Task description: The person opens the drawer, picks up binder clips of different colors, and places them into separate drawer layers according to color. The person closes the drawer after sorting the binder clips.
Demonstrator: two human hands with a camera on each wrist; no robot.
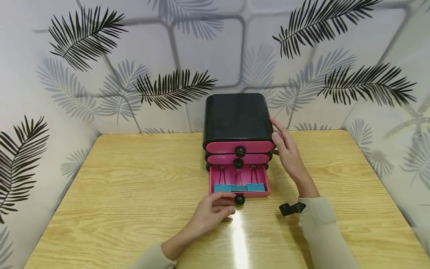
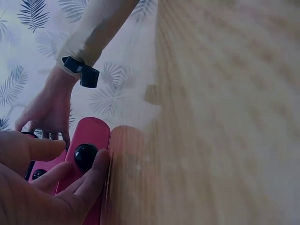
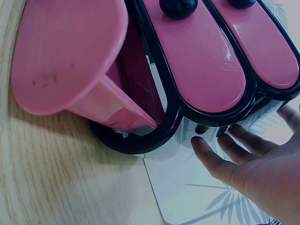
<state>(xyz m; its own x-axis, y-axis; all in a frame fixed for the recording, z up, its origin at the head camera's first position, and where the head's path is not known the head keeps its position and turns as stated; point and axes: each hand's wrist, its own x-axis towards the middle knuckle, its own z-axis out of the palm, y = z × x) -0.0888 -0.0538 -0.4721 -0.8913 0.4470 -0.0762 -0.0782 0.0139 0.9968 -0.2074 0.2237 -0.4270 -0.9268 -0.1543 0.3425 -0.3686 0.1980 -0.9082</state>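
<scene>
A black cabinet (image 1: 238, 117) with pink drawers stands at the back of the table. Its bottom drawer (image 1: 268, 183) is pulled out and holds teal binder clips (image 1: 256, 187) with their wire handles toward the cabinet. Beside that drawer's round black knob (image 1: 239, 199) is my left hand (image 1: 215, 211), fingers loosely bent at the drawer front and the knob showing between them in the left wrist view (image 2: 86, 156). My right hand (image 1: 289, 153) rests along the cabinet's right side, its fingers extended. In the right wrist view its fingertips (image 3: 201, 143) are right at the cabinet's side wall.
The upper two drawers, the top one (image 1: 218, 147) and the middle one (image 1: 218, 159), are closed, each with a black knob. Below and around lies a wood-grain table (image 1: 134, 194). Behind it rises a wall (image 1: 208, 48) with a leaf pattern. A black band (image 1: 292, 209) sits at the right wrist.
</scene>
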